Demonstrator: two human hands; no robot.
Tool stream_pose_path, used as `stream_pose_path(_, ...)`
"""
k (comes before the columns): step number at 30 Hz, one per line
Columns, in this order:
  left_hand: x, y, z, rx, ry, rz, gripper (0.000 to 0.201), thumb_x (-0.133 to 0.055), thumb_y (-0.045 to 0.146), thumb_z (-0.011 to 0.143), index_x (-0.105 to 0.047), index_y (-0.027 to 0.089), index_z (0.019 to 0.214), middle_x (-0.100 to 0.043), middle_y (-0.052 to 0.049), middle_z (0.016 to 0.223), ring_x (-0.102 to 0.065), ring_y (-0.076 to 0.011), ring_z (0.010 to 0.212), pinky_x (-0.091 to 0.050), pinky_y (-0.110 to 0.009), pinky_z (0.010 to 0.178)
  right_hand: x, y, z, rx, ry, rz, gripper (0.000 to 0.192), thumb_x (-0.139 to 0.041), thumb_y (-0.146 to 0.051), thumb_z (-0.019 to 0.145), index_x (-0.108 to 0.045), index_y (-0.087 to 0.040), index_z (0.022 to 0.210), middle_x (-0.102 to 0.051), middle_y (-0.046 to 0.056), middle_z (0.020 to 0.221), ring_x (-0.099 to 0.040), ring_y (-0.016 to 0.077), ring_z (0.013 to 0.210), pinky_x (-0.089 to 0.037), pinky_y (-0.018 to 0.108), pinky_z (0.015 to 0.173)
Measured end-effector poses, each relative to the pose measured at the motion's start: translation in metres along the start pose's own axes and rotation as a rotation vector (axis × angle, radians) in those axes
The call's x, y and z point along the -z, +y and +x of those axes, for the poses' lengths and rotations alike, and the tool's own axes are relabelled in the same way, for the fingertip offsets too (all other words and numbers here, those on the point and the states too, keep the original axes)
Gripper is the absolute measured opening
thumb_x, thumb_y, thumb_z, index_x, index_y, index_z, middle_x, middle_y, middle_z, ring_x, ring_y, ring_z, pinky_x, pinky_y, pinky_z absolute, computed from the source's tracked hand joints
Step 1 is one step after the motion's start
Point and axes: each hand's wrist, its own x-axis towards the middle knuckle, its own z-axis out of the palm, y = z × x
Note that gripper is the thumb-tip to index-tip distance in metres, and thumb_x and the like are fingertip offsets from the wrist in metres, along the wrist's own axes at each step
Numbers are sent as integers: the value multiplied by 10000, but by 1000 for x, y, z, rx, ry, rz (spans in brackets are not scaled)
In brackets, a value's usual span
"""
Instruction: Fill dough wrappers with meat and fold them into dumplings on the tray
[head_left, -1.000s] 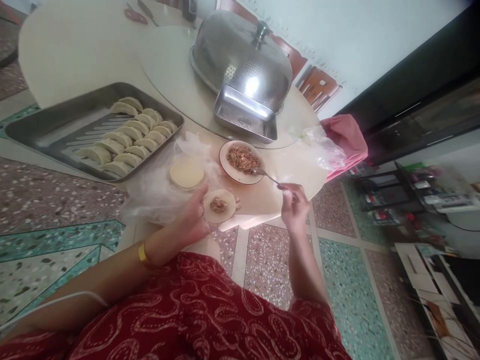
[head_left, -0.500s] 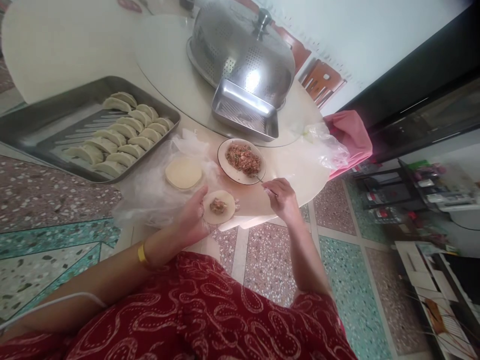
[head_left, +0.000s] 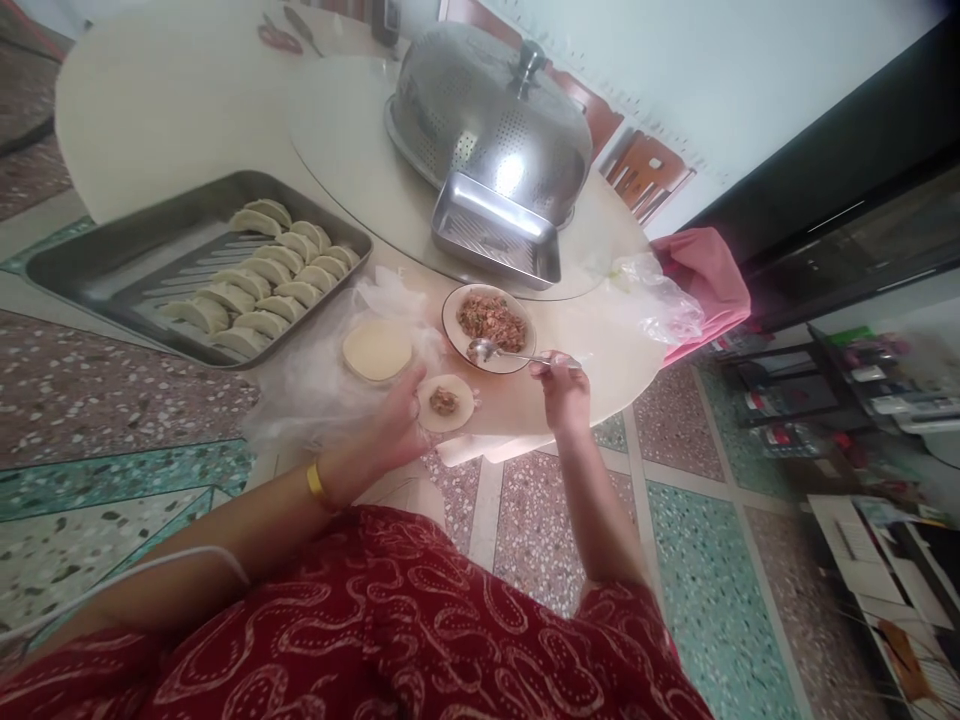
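Note:
My left hand (head_left: 390,425) holds a round dumpling wrapper (head_left: 445,403) flat on its fingers, with a small lump of minced filling in the middle. My right hand (head_left: 561,385) grips the handle of a metal spoon (head_left: 502,352); the spoon's bowl hovers over the near rim of a white plate of minced filling (head_left: 489,325). A stack of round wrappers (head_left: 376,349) lies on clear plastic just left of the plate.
A metal tray (head_left: 112,262) with several folded dumplings sits on the table's left. A perforated steel dome cover (head_left: 487,120) and a small steel tray (head_left: 495,232) stand behind the plate. A plastic bag (head_left: 652,300) and pink cloth (head_left: 705,280) lie at the right edge.
My right hand has drawn the spoon out of the filling plate and now holds it level above the plate's near rim. The left hand with the filled wrapper stays almost still.

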Motion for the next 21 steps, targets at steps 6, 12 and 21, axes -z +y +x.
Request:
stream_pose_path(6, -8, 7, -5, 28, -87, 12, 579, -294, 512, 998, -541, 76, 1288, -703, -194, 1045, -690, -292, 954, -561, -455, 827, 4, -28, -31, 64, 15, 126, 230, -572, -447, 894, -647, -236, 842, -673, -12, 752, -670, 138, 669, -542, 317, 685)
stream_pose_path(12, -10, 4, -17, -27, -153, 39, 549, -282, 472, 1006, -564, 81, 1269, -706, -173, 1042, -683, -275, 957, -535, -423, 861, 4, -55, -62, 404, -235, 60, 162, -544, -260, 931, -683, -295, 1005, -730, 13, 802, -702, 212, 831, -573, 385, 686)
stream_pose_path(21, -7, 3, -29, -72, -193, 69, 540, -268, 477, 1004, -575, 109, 1253, -717, -157, 1008, -694, -274, 919, -536, -427, 838, 10, -65, -70, 560, -216, -44, 213, -533, -244, 931, -666, -309, 1085, -766, 31, 889, -714, 239, 805, -586, 447, 676)
